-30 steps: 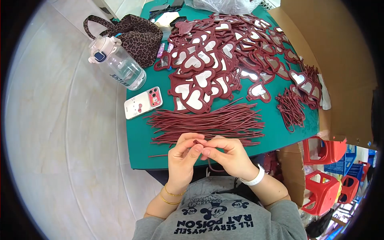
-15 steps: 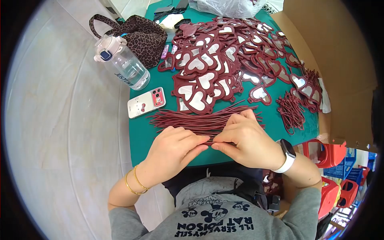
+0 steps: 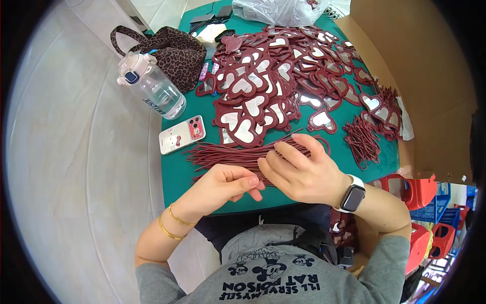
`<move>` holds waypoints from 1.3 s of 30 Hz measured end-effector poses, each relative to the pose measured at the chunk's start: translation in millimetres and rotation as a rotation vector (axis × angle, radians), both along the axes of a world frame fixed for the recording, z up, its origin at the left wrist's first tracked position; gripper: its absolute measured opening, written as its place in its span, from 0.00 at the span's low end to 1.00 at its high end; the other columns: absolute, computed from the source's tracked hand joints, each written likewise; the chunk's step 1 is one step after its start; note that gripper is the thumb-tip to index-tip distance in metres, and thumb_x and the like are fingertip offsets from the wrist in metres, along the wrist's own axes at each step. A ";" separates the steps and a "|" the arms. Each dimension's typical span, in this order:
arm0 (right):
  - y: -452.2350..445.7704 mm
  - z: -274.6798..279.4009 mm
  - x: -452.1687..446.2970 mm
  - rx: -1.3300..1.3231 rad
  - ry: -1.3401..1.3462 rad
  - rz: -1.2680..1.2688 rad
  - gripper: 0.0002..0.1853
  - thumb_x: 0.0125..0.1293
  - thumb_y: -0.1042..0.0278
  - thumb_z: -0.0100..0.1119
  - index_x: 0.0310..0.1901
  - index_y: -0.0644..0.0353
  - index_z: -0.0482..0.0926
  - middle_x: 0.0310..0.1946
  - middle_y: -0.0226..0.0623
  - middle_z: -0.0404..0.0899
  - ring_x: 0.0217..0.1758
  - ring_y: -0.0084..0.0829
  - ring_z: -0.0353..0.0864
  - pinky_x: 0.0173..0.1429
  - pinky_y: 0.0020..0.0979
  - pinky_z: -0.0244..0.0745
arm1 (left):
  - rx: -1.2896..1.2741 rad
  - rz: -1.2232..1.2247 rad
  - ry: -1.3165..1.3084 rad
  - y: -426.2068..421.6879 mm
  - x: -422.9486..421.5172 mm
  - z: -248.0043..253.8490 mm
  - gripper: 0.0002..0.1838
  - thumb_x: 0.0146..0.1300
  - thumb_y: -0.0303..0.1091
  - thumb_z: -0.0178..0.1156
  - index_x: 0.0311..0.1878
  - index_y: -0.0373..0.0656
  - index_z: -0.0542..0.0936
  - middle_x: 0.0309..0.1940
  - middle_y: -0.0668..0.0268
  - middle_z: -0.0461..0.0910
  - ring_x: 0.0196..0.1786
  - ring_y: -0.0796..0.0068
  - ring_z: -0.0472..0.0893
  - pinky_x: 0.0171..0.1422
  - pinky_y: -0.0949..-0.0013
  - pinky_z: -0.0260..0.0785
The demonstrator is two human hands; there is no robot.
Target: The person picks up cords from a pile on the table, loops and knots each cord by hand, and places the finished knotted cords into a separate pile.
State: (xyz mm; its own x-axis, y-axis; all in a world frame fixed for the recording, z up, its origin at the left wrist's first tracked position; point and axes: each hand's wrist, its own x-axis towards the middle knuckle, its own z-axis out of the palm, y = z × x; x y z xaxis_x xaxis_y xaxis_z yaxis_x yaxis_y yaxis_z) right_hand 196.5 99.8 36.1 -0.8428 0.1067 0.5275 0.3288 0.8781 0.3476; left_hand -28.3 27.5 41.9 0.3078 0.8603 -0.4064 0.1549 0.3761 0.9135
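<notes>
A bundle of thin dark red cords lies across the green table in front of me. At its near edge my left hand is closed, thumb pressed to the fingers, with a bit of dark red cord seeming to show at the tips. My right hand hovers beside it over the bundle's right part, fingers curled inward. Its thumb is hidden, and I cannot make out what those fingers hold. Beyond the cords is a large heap of dark red heart-shaped pieces with mirror-like centres.
Knotted dark red cords lie at the right by a cardboard wall. On the left are a white phone, a clear water bottle and a leopard-print bag. A plastic bag sits at the back.
The hands' fingertips, meeting in a pinch before, are now apart. My right hand has turned with its fingers raised; my left hand has rolled, its thumb now on top. The view has shifted slightly.
</notes>
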 end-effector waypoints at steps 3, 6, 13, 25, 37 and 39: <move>3.8 -8.9 2.7 -0.044 0.074 0.036 0.12 0.57 0.55 0.64 0.41 0.47 0.81 0.31 0.21 0.75 0.42 0.25 0.75 0.58 0.38 0.65 | -0.238 0.039 -0.354 -6.8 -1.1 -9.0 0.14 0.76 0.38 0.57 0.46 0.36 0.84 0.35 0.64 0.86 0.26 0.88 0.66 0.29 0.81 0.58; 2.2 -12.8 11.5 -0.056 0.073 0.091 0.12 0.56 0.53 0.64 0.40 0.46 0.79 0.29 0.20 0.72 0.39 0.24 0.73 0.57 0.36 0.65 | -0.324 -0.011 -0.497 -16.3 2.8 -18.4 0.14 0.76 0.37 0.57 0.46 0.35 0.83 0.35 0.59 0.86 0.25 0.86 0.64 0.29 0.80 0.57; -0.4 -12.1 22.6 -0.100 0.088 0.186 0.12 0.58 0.50 0.64 0.38 0.44 0.77 0.25 0.18 0.67 0.34 0.23 0.68 0.52 0.33 0.62 | -0.389 -0.092 -0.599 -26.2 13.7 -13.5 0.13 0.76 0.37 0.57 0.44 0.34 0.82 0.35 0.56 0.86 0.23 0.85 0.63 0.28 0.79 0.55; -36.5 -48.4 2.1 -0.924 0.371 0.104 0.08 0.70 0.60 0.59 0.41 0.55 0.79 0.24 0.24 0.70 0.34 0.28 0.68 0.52 0.34 0.62 | -0.143 0.314 -0.856 -25.4 21.8 -24.3 0.14 0.77 0.39 0.55 0.48 0.38 0.82 0.40 0.58 0.87 0.23 0.88 0.63 0.27 0.80 0.55; -52.4 -38.7 -15.8 -2.136 0.604 0.042 0.13 0.82 0.59 0.44 0.47 0.60 0.72 0.22 0.24 0.69 0.21 0.15 0.62 0.25 0.21 0.59 | 1.053 0.202 0.674 -11.8 33.0 -33.2 0.08 0.62 0.33 0.69 0.41 0.42 0.84 0.40 0.65 0.88 0.40 0.70 0.83 0.44 0.66 0.68; -47.1 -28.2 -14.9 -2.079 0.476 -0.079 0.12 0.82 0.61 0.45 0.45 0.60 0.71 0.21 0.26 0.69 0.20 0.20 0.67 0.25 0.25 0.62 | 1.296 0.192 0.834 -8.1 33.9 -32.2 0.09 0.58 0.34 0.71 0.40 0.45 0.84 0.39 0.68 0.87 0.46 0.67 0.84 0.51 0.61 0.65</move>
